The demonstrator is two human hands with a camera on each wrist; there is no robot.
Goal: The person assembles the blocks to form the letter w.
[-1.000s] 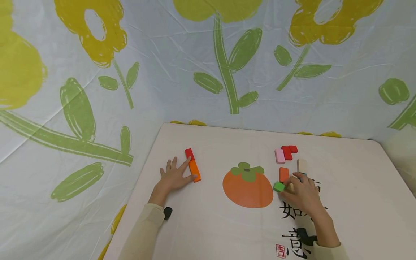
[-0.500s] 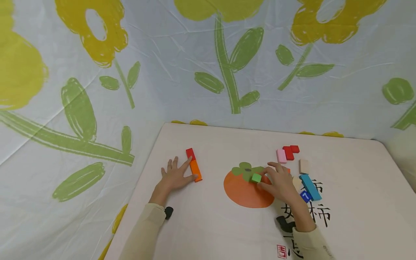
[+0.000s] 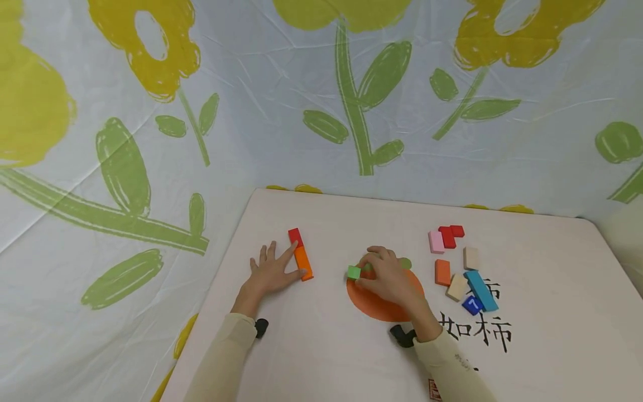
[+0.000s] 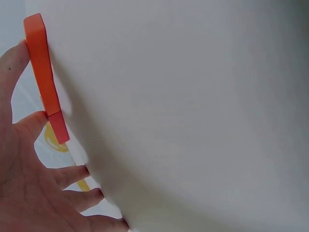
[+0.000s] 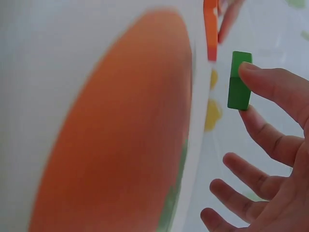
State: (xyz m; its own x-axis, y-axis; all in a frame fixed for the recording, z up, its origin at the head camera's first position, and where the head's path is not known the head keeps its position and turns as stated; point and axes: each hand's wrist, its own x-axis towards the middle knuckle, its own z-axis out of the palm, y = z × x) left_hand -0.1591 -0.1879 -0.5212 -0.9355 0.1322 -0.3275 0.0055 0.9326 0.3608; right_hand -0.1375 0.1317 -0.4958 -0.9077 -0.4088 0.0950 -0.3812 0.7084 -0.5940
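Right hand (image 3: 389, 277): I am seeing thumb and index finger pinching a green block (image 3: 354, 272), the other three fingers spreading away from it. The block is sitting at the fingertips, on the hand's left side, and is looking clear of the surface (image 3: 321, 346). A printed orange fruit (image 3: 392, 307) is lying beneath this hand.

Left hand (image 3: 269, 273): fingers are fanning wide, gripping nothing. Thumb is touching the orange block (image 3: 303, 263), index fingertip is resting near its joint with the red block (image 3: 296, 237); these two are lying end to end, just right of the hand. The remaining fingertips are reaching the surface.

Well to the right of the right hand, loose pieces are lying: a pink block (image 3: 436, 242) beside two more red pieces (image 3: 447, 237), a second orange piece (image 3: 442, 272), two beige blocks (image 3: 471, 258), a long light-blue block (image 3: 480, 290) and, just beside it, a dark-blue piece (image 3: 472, 305) showing a 7. Flower-printed cloth (image 3: 271, 72) is hanging beyond both hands.
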